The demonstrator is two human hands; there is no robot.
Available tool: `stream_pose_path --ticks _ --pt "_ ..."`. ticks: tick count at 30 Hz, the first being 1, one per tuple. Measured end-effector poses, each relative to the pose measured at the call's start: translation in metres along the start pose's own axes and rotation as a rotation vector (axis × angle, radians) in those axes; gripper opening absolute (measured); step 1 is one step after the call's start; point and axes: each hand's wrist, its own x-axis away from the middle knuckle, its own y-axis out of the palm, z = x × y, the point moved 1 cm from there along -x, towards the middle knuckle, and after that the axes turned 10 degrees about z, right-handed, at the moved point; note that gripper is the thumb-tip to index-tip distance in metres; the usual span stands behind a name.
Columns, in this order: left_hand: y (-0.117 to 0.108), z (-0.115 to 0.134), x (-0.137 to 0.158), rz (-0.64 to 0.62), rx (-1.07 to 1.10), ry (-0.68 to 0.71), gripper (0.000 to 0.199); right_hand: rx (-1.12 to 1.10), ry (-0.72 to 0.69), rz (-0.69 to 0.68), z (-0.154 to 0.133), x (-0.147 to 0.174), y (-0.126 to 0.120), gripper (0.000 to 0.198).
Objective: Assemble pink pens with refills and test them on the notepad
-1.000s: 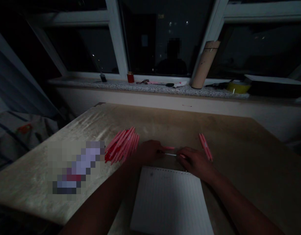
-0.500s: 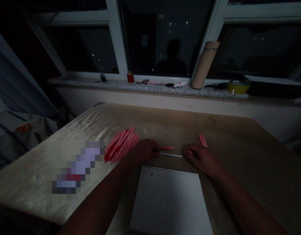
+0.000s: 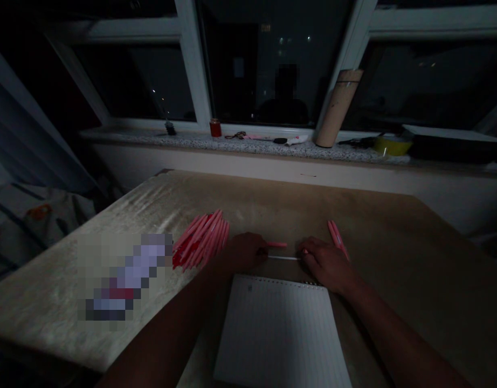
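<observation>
My left hand (image 3: 248,252) is closed on the left end of a thin white rod (image 3: 283,257), which looks like a pen refill and lies level just above the table or on it. At the rod's other end is my right hand (image 3: 324,261), its fingers pinched around a small pink pen piece (image 3: 305,251), mostly hidden. Whether rod and piece touch, I cannot tell. A pink pen barrel (image 3: 278,244) lies just beyond the rod. Left of my left hand is a pile of pink pens (image 3: 204,237). Two pink pens (image 3: 336,237) lie beyond my right hand.
A spiral-bound lined notepad (image 3: 283,334) lies in front of me on the table (image 3: 264,199). A blurred-out pale purple object (image 3: 135,275) is at the left. The windowsill behind holds a tan cylinder (image 3: 338,110), a red jar (image 3: 215,128) and a yellow tape roll (image 3: 392,145).
My right hand has moved slightly left, up to the rod's right end, uncovering more of the two pens beyond it. My left hand has shifted slightly right.
</observation>
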Motion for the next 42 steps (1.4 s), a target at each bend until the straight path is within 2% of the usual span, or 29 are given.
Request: stream_pose_path --ticks 9,12,17,29,42 --pt "0.003 -0.003 0.000 -0.024 0.020 0.012 0.019 -0.032 -0.019 -0.044 -0.001 -0.002 0.004 0.020" --pt "0.001 -0.002 0.000 -0.021 0.027 0.008 0.019 -0.060 -0.034 -0.021 0.000 -0.002 0.006 0.024" --pt "-0.003 0.003 0.000 -0.024 0.030 -0.014 0.018 -0.090 -0.077 0.029 0.002 -0.003 0.006 0.019" --pt "0.000 0.002 0.000 -0.020 -0.003 -0.023 0.018 0.003 -0.160 0.049 -0.003 -0.004 0.001 0.032" --pt "-0.002 0.004 0.001 -0.024 0.003 -0.049 0.020 0.046 -0.197 0.035 -0.011 -0.004 -0.003 0.035"
